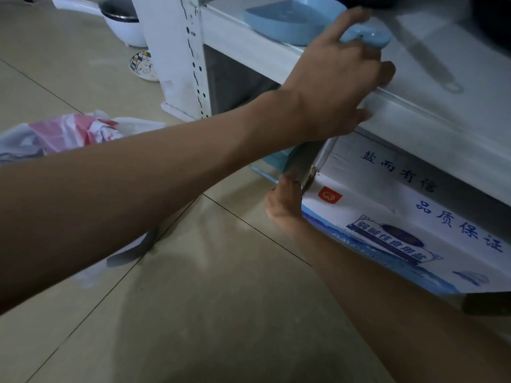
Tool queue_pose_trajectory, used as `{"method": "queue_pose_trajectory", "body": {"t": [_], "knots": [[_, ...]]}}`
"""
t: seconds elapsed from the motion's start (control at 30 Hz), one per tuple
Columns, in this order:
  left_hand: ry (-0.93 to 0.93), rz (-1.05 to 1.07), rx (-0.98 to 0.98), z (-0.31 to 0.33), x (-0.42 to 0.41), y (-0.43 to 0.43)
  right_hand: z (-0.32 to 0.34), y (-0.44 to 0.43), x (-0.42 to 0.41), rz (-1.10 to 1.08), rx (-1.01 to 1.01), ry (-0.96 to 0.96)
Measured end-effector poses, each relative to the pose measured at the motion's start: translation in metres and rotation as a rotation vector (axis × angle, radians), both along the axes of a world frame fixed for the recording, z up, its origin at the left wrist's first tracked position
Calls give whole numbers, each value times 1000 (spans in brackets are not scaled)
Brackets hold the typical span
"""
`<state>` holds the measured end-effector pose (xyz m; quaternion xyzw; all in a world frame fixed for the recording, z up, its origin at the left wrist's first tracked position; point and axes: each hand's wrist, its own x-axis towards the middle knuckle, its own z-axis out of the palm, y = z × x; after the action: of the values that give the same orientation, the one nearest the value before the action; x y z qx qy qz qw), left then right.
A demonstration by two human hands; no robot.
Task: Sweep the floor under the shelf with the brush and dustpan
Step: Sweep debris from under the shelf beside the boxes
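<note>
A light blue dustpan (pixel 293 20) lies on the white shelf board (pixel 414 111). My left hand (pixel 337 78) reaches over the shelf's front edge, its fingers curled around the dustpan's blue handle (pixel 367 37). Under the shelf stands a white and blue printed cardboard box (pixel 401 217). My right hand (pixel 284 203) grips that box's near corner by a flap. Behind the corner, a pale blue object (pixel 272 163) shows on the floor under the shelf; what it is I cannot tell. No brush is clearly visible.
The shelf's white perforated post (pixel 177 51) stands on the tiled floor (pixel 207 299). A pink and white plastic bag (pixel 63 134) lies at left. A white pot (pixel 127 26) and a patterned dish (pixel 142 64) sit behind the post. A metal knife (pixel 431 62) rests on the shelf.
</note>
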<state>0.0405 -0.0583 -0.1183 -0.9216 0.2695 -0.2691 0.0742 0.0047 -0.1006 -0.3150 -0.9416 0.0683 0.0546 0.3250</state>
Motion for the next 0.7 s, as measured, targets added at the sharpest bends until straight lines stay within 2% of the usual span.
{"method": "queue_pose_trajectory", "body": {"t": [0.1, 0.2, 0.5, 0.7], "knots": [[48, -2, -52, 0, 3, 0, 5, 0, 4, -13, -3, -7], [19, 12, -81, -2, 3, 2, 11, -2, 7, -15, -27, -31], [348, -119, -147, -5, 14, 1, 11, -9, 13, 12, -27, -77], [325, -60, -177, -12, 26, -6, 12, -5, 23, 44, -113, -132]]}}
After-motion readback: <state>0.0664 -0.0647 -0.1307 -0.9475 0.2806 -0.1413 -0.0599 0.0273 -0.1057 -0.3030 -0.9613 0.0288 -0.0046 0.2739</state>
